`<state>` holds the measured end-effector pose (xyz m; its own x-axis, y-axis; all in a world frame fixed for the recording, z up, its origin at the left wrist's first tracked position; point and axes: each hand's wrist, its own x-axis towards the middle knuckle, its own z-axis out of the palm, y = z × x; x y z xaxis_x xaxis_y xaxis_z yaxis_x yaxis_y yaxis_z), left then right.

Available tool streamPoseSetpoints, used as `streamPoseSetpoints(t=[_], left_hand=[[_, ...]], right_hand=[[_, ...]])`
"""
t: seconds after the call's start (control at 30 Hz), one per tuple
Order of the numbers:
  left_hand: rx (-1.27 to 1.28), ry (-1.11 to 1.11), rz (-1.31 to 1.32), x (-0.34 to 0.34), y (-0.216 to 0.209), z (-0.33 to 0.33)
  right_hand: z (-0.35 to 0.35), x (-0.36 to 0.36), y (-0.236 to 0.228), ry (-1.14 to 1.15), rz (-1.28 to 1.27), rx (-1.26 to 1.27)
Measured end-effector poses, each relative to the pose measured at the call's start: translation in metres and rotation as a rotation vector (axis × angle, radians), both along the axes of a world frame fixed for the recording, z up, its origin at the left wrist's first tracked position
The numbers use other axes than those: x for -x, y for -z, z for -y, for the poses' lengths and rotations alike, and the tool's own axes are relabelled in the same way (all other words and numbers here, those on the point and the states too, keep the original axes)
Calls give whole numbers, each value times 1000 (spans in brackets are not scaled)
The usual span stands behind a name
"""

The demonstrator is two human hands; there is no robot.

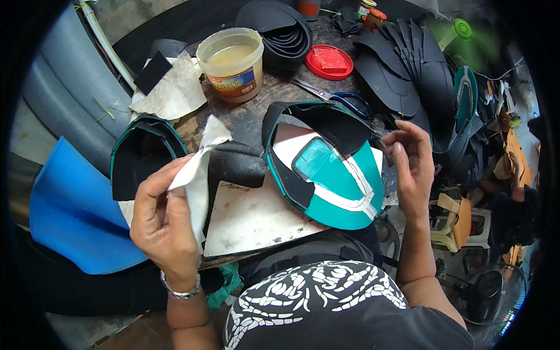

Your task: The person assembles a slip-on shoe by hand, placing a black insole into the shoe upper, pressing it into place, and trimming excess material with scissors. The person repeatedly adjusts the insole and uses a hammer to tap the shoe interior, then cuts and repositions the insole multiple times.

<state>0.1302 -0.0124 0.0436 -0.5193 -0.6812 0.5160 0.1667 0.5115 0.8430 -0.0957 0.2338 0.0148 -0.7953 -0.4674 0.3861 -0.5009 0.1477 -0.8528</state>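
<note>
- Head view: a cluttered dark counter (245,116) is carrying a translucent tub (232,64) of yellowish liquid at the far middle; a label band in red, yellow and blue is wrapping round its lower front.
- A round red lid (329,62) is lying right of the tub, and blue-handled scissors (344,100) are lying just near of it.
- Stacks of black cut pieces (402,70) are filling the far right; another black stack (283,29) is sitting behind the tub.
- A second teal-edged black piece (143,154) is resting at the left, beside a blue sheet (70,210) and crumpled white paper (175,90).
- A stained white board (256,219) is lying in the near middle, partly under the teal and black cap panel (326,172), which is sitting right of centre with white tape running across it.
- The left hand (163,224) is rising at the near left, thumb and fingers pinching a white paper strip (198,172) that is standing upward.
- The right hand (411,169) is curling at the panel's right edge, fingertips pressing together on its rim.
- A wristwatch (182,290) is circling the left wrist.
</note>
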Motion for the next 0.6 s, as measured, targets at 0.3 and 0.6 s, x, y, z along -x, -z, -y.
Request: streamPoseSetpoints(t=[0.3, 0.6], left_hand=[[468, 360, 92, 42, -61, -67], [451, 224, -12, 55, -42, -18]], right_hand=[[50, -88, -70, -233, 133, 457], [38, -9, -75, -436, 25, 393]])
